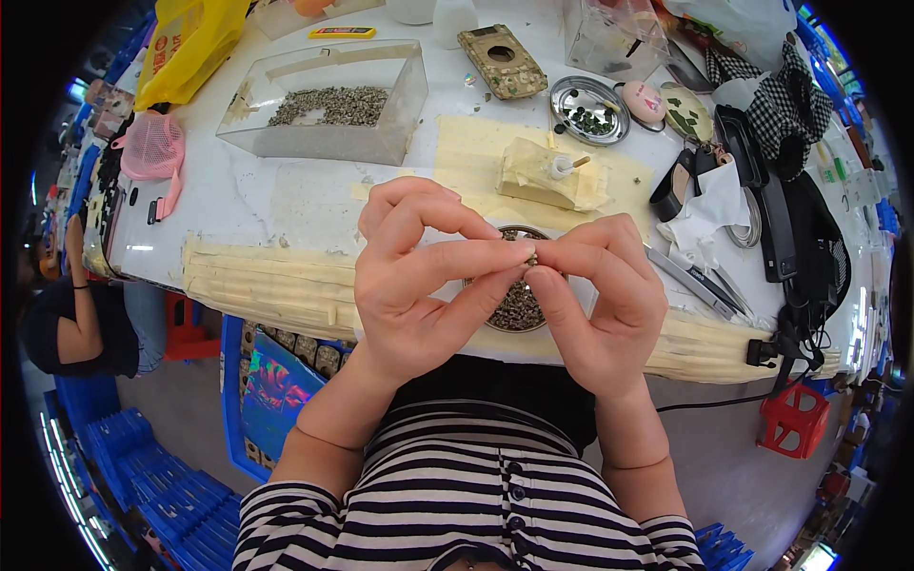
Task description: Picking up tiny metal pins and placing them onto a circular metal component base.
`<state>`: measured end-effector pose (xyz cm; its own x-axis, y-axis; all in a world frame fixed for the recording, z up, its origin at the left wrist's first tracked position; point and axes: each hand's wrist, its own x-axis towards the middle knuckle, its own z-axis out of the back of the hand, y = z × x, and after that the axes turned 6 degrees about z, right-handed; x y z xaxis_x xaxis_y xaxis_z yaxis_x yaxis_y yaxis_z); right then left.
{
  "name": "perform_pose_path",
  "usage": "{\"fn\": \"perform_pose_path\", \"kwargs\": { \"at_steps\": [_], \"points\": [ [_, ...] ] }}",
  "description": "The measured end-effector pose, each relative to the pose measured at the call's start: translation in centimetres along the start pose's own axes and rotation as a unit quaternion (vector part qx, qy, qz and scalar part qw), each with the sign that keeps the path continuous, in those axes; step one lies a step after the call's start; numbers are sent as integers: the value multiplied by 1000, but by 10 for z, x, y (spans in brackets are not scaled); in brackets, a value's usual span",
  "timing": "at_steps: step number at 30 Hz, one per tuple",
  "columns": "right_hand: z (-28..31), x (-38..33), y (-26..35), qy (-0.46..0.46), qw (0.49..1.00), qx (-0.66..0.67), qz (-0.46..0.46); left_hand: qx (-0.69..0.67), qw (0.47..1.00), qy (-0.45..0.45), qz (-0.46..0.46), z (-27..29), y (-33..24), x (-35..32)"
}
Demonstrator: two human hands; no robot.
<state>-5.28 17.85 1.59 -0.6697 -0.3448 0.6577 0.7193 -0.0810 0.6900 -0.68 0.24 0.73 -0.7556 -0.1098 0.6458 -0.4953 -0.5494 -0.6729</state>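
A single wide fisheye camera worn on the person's head is looking steeply down and forward from close above, taking in the white table (286, 190) ahead, with the striped shirt (466, 504) at the lower edge and straight lines bending toward the rim.

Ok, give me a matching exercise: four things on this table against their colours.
Things:
1. mesh basket
2. plastic bag
3. small stool
4. round metal tray

Colours:
A. yellow
B. silver
C. pink
D. red

Pairs: 1-C, 2-A, 3-D, 4-B.

The stool stands on the floor beside the table, not on it.
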Motion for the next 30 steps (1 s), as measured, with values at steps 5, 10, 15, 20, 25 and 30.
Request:
{"fn": "perform_pose_path", "kwargs": {
  "at_steps": [5,10,15,20,25,30],
  "points": [
    [1,-1,-3,17,990,124,-68,6,1000,-6,-6,-1,0,1],
    [2,0,-3,2,996,81,-36,6,1000,-18,-3,-3,0,2],
    [3,0,0,-21,999,10,26,11,1000,-18,7,-2,1,0],
    [3,1,0,-20,998,-37,44,2,1000,1,17,0,-1,-1],
    [2,0,-1,-16,1000,-5,14,1,1000,-9,3,-1,0,1],
    [0,-1,-3,-3,996,80,-37,5,1000,-11,-7,-2,-1,1]
  ]
}}
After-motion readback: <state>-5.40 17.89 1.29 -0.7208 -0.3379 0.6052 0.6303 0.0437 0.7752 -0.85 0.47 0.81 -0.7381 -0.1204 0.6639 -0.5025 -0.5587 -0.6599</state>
